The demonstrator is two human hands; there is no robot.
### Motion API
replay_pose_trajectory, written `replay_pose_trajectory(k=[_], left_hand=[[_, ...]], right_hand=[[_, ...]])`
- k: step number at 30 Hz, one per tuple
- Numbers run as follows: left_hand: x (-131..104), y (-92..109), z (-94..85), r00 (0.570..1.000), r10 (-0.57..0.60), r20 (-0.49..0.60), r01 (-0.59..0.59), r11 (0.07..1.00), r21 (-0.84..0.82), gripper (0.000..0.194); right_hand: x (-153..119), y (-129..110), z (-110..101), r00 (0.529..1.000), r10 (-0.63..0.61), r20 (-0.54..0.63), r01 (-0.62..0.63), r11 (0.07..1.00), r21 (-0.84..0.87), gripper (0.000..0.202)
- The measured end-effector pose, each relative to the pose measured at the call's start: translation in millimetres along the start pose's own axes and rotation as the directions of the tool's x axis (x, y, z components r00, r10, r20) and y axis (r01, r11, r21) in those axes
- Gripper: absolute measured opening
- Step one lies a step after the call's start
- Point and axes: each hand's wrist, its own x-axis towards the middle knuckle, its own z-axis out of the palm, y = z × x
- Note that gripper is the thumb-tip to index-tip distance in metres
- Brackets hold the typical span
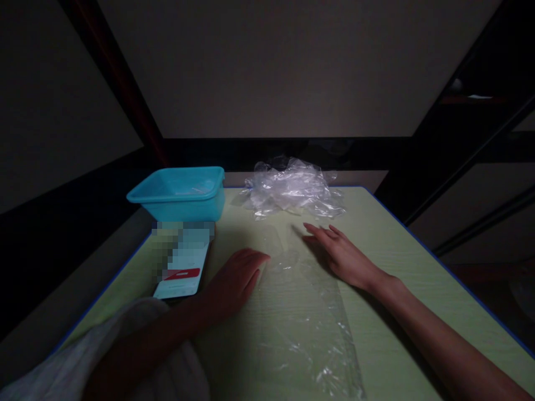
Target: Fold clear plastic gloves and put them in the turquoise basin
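A clear plastic bag (301, 323) lies spread flat on the table in front of me, its top end pointing away and its near part wrinkled and shiny. My left hand (242, 275) rests at the bag's upper left edge, fingers stretched together and thumb a little apart. On the other side, my right hand (340, 256) is just above the table by the bag's upper right, its fingers extended and nothing visible in them. Beyond both hands sits a crumpled heap of clear plastic bags (292, 189).
A turquoise plastic basin (184, 209) stands at the back left of the pale table (384, 239), which has a blue edge. Nearer, a phone (184, 270) with a lit screen lies close to my left forearm. A wall panel (276, 72) rises behind the table.
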Motion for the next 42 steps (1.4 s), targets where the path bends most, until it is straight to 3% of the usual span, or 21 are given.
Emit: replay_pose_trajectory(k=[4,8,11,16,22,27,30,33,37,42], left_hand=[[-2.0,-1.9,0.7,0.998,0.024,-0.061,-0.025,1.0,-0.011,0.036],[-5.1,0.0,-1.3,0.993,0.061,-0.105,-0.065,0.997,-0.032,0.038],[-6.9,2.7,-4.0,0.99,0.089,-0.108,-0.094,0.995,-0.041,0.04],[-7.6,4.3,-7.0,0.99,0.076,-0.115,-0.085,0.994,-0.07,0.04],[-8.0,2.3,-6.8,0.997,0.034,-0.063,-0.043,0.987,-0.156,0.033],[-12.7,1.9,-8.2,0.989,0.085,-0.123,-0.106,0.978,-0.182,0.027],[-13.9,2.4,-8.7,0.974,0.156,-0.165,-0.185,0.966,-0.179,0.025],[-12.9,4.1,-9.1,0.964,0.199,-0.177,-0.231,0.956,-0.183,0.023],[-11.3,6.7,-9.5,0.966,0.203,-0.16,-0.233,0.951,-0.202,0.021],[-12.0,7.1,-9.5,0.963,0.216,-0.161,-0.247,0.946,-0.209,0.019]], right_hand=[[-1.8,6.6,-1.8,1.0,0.0,-0.007,0.0,1.0,0.003,0.082],[-8.9,14.6,-16.8,0.998,0.005,-0.067,-0.002,0.999,0.054,0.08],[-12.7,15.4,-25.8,0.996,-0.007,-0.083,0.011,0.999,0.045,0.069],[-11.1,10.6,-26.1,0.998,-0.058,-0.016,0.058,0.998,-0.015,0.043],[-9.5,-3.5,-29.9,0.986,-0.164,-0.012,0.165,0.986,0.03,0.031],[-24.6,-24.3,-37.8,0.922,-0.383,0.051,0.356,0.894,0.272,0.02],[-35.2,-31.1,-35.7,0.903,-0.416,0.105,0.297,0.783,0.547,0.015],[-42.9,-31.0,-30.1,0.845,-0.495,0.203,0.223,0.67,0.708,0.025],[-52.4,-28.0,-23.9,0.756,-0.582,0.3,0.205,0.644,0.737,0.023],[-60.2,-28.8,-19.5,0.746,-0.582,0.325,0.248,0.695,0.675,0.018]])
